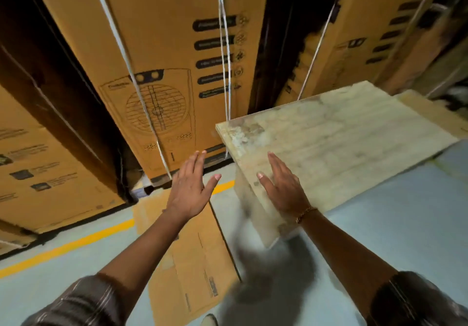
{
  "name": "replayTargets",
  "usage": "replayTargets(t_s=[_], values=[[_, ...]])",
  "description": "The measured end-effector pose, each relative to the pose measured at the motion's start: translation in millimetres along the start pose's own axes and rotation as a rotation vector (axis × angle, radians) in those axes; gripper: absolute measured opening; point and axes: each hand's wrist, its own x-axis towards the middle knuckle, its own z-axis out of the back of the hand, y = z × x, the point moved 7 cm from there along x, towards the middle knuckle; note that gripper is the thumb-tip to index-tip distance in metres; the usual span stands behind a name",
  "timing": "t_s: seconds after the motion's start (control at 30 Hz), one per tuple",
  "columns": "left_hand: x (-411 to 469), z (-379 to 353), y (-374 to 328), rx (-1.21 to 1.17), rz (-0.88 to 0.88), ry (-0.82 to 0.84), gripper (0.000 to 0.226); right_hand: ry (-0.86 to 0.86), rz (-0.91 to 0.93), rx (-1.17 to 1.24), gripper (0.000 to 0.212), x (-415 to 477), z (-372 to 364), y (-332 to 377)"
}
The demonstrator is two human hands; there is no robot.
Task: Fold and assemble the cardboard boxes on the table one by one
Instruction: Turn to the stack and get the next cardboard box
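A flattened brown cardboard box [192,262] lies on the grey floor below my left forearm. My left hand [191,186] is held out above it with straight, spread fingers and holds nothing. My right hand [281,186] is also stretched out flat, over the near left corner of the pale worn wooden table [342,138]; whether it touches the tabletop I cannot tell. No box lies on the visible part of the table. The picture is blurred by motion.
Tall strapped cardboard cartons [162,59] printed with a fan stand close behind, with more cartons at the left [38,168] and right [367,42]. A yellow line [76,242] runs across the floor. A dark blurred shadow [273,275] lies under the table corner.
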Motion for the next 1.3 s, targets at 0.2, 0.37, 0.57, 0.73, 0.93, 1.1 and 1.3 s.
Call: replayTargets(t_s=[0.2,0.37,0.57,0.73,0.93,1.1,1.3], values=[[73,-69,-150,-0.143,-0.204,0.124,0.078,-0.190,-0.199,0.092,0.081,-15,114,-133],[126,-151,-300,-0.231,-0.318,0.186,0.082,-0.260,-0.333,0.156,0.071,-38,196,-269],[167,-236,-478,-0.376,-0.335,0.272,0.081,-0.254,-0.455,0.159,0.077,-65,308,-409],[201,-296,-586,-0.406,-0.379,0.342,0.072,-0.281,-0.540,0.167,0.068,-68,380,-499],[271,-385,-680,-0.423,-0.400,0.393,0.072,-0.257,-0.607,0.167,0.071,-45,437,-612],[349,-464,-765,-0.410,-0.379,0.419,0.085,-0.258,-0.659,0.225,0.067,0,488,-715],[430,-536,-879,-0.412,-0.404,0.490,0.081,-0.248,-0.713,0.273,0.068,57,556,-823]])
